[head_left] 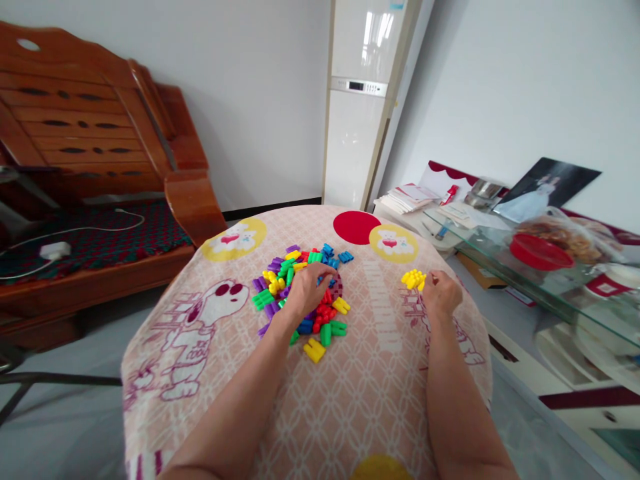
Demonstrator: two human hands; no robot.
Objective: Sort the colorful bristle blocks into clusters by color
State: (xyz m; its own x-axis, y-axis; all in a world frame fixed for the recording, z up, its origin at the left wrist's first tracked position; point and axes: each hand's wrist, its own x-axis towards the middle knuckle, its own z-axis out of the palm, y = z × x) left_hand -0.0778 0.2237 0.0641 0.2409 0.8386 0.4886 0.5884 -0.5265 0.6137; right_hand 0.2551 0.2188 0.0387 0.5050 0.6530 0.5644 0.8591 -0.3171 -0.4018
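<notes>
Dozens of small plastic blocks (325, 313) lie heaped on the tablecloth (370, 400) beneath our left hand (314, 290), its fingers bent; we can't make out whether they grip one. Beside the curled fingers of our right hand (443, 293) is a yellow cluster (413, 279); whether we pinch it is unclear. We judge the blocks light, stiff and slightly slick, best taken by their sides, though neighbours crowd our fingertips. A red bowl (540, 252) sits off to our right.

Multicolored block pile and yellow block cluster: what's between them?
The head view shows patterned tablecloth with a pale band between the block pile and yellow block cluster.
</notes>
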